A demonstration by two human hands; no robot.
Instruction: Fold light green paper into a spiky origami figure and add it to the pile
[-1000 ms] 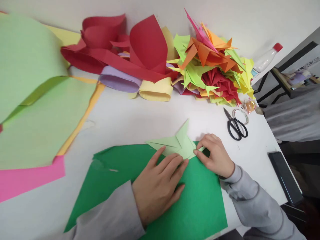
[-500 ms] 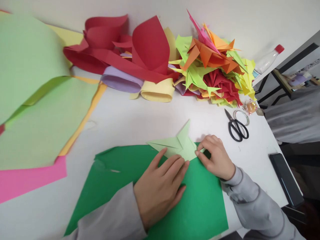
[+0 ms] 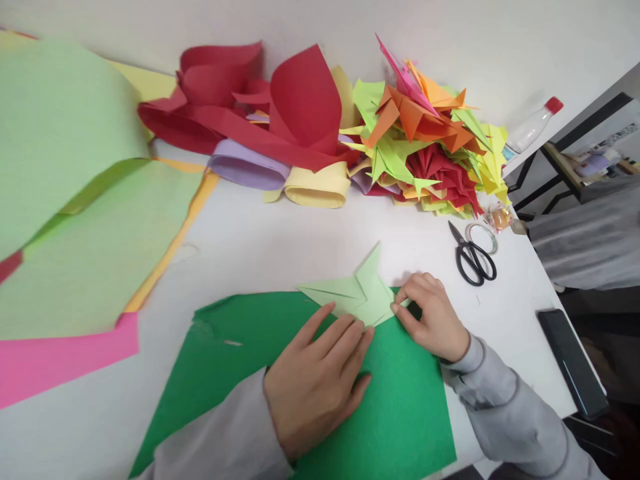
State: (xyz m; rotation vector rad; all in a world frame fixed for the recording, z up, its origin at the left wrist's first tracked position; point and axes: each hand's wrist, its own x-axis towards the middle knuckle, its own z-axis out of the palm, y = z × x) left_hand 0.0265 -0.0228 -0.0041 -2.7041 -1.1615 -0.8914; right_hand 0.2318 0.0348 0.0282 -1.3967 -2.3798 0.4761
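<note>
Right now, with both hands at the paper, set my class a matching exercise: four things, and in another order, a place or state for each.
1. Folded pale green paper
2. Scissors
3. Phone
4. Bottle

A. Topped with a red cap
B. At the table's right edge, near the right sleeve
C. Pinched at one end by the right hand
D. Beside a pale ring

Pairs: 1-C, 2-D, 3-B, 4-A

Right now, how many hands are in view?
2: the left hand, resting against the folded pale-green paper; the right hand, pinching its right tip. None appears hidden.
</note>
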